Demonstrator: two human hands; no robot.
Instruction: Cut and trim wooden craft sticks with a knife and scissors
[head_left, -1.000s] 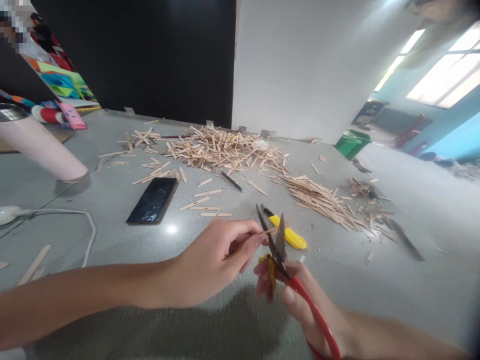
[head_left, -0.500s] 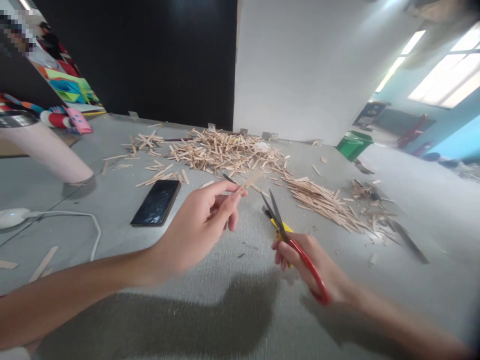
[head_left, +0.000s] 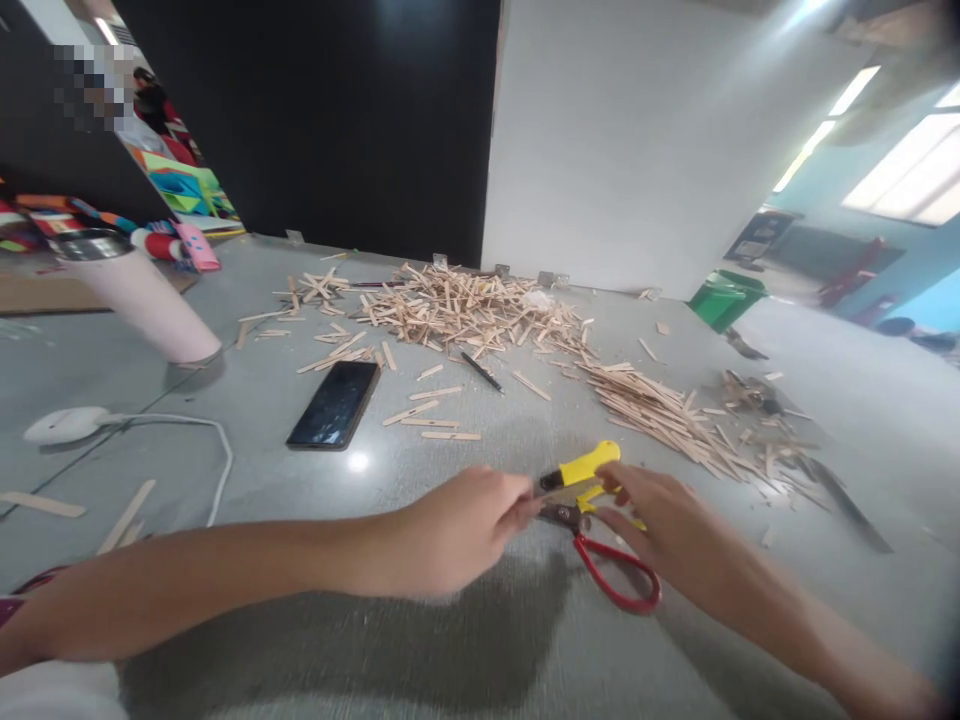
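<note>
"So, what's on show?"
"A broad grey table (head_left: 262, 490), finely textured. On its far side sprawls a loose heap (head_left: 465, 310) of flat, pale wooden pieces."
"And the hands?"
"The left hand (head_left: 480, 530) has its fingertips together, clamped on a thin stick. The right hand (head_left: 667, 520) keeps thumb and forefinger apart near the cutter; I can't tell whether it grips anything."
"The tools?"
"Metal scissors (head_left: 564, 514) with red and yellow handles, the red one looped, just right of the left fingers; beyond, a slim yellow cutter (head_left: 589, 465), black-tipped. Smallest, that flat wooden stick (head_left: 559, 492), poking right from the left fingertips."
"Changed since half a second ago?"
"The scissors' red handle has left the right hand, the cutter's yellow end has swung farther away, and the left hand has come nearer."
</note>
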